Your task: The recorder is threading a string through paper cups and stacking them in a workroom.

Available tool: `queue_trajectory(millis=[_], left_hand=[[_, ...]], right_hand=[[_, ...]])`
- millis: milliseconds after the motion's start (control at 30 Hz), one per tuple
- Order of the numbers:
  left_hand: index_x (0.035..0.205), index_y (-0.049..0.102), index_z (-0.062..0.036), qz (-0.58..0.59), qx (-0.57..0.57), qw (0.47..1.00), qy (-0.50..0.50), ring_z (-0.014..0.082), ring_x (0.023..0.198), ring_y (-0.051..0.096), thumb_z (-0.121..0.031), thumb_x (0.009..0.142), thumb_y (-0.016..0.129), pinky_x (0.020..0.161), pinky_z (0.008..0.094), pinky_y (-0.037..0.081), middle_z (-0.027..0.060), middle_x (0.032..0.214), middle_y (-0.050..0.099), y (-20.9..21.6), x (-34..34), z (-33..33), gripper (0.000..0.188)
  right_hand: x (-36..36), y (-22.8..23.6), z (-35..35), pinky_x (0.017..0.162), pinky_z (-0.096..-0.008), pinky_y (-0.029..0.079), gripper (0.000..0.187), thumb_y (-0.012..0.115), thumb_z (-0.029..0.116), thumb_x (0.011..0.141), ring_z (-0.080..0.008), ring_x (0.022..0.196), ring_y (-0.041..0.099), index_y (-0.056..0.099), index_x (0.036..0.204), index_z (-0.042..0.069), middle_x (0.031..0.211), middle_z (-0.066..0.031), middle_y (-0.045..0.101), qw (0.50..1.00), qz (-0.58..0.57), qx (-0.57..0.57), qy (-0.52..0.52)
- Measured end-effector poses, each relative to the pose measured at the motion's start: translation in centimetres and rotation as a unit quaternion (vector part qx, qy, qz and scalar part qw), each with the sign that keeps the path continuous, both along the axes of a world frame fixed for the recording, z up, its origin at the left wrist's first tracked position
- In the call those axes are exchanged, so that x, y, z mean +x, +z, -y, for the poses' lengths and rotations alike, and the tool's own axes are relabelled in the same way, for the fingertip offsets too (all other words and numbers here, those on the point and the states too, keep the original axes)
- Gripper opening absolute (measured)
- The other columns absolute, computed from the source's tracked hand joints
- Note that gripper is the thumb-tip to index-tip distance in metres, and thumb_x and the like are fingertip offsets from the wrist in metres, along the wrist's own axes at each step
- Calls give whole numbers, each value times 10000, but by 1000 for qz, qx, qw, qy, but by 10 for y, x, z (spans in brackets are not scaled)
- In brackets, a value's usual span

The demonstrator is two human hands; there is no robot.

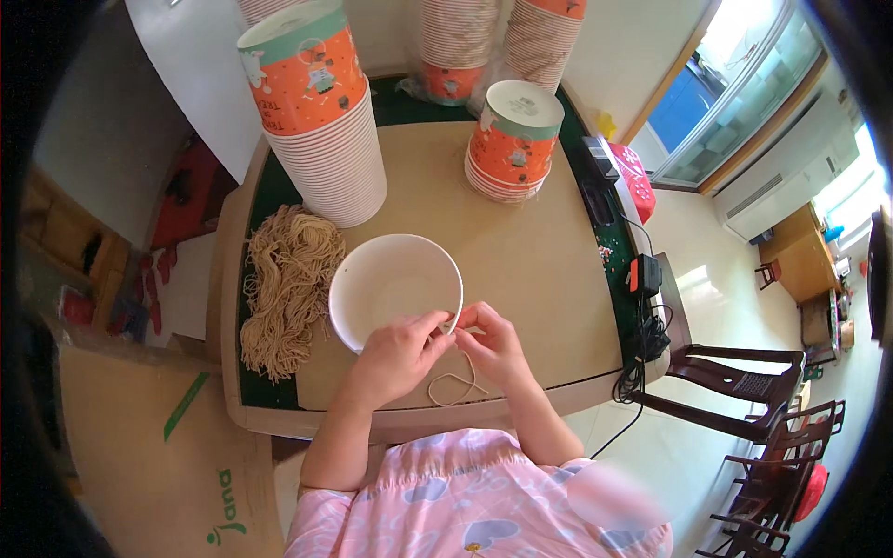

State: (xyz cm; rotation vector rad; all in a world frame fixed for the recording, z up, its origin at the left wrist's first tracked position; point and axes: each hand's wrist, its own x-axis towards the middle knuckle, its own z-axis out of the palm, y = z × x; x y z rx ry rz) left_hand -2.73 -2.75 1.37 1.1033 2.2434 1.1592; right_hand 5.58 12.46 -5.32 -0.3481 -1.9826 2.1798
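In the head view, the person's left hand and right hand come together at the near right part of the rim of a white paper bucket, their fingertips drawn in close to one another; which fingers press on the rim and which on the string cannot be told. The bucket stands with its open mouth up near the front of the tan tabletop, in front of the person and a little left of the middle. A thin beige string loops on the tabletop just below the right hand's fingers. To the left of the bucket, close by, lies a loose heap of beige yarn. Behind the yarn rises a tall stack of buckets, bottoms up, the top one orange with a green band. A shorter stack of the same kind stands farther back, right of the white bucket, and more stacked buckets in clear plastic stand at the far edge. Black cords hang at the table's right side, near a dark wooden chair. A cardboard box sits at lower left, and the person wears a pink patterned top.
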Motion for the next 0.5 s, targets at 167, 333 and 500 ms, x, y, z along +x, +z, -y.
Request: queue_trajectory(millis=[167, 333, 500], left_hand=[[990, 614, -51, -58, -14, 998, 26, 349, 755, 634, -139, 891, 555, 648, 447, 488, 171, 805, 647, -16, -2, -7, 145], [920, 604, -59, -67, 10, 997, 46, 351, 696, 631, -131, 885, 557, 614, 451, 487, 153, 749, 643, -20, 0, -13, 94], [887, 601, -24, -65, -36, 995, 68, 312, 717, 656, -89, 871, 580, 622, 395, 499, 146, 779, 663, -12, 1, -15, 70]], right_hand=[[3, -1, -3, 771, -245, 497, 57, 599, 2, 890, -86, 864, 561, 569, 937, -12, 898, -26, 588, 1000, 18, -6, -6], [3, -7, -4, 652, -213, 480, 89, 627, 51, 889, -63, 801, 568, 590, 946, -6, 878, -26, 617, 1000, 1, 13, -13], [6, 4, -5, 731, -253, 507, 109, 572, -2, 903, -114, 816, 598, 561, 1011, -11, 905, -55, 626, 999, 22, 31, -14]])
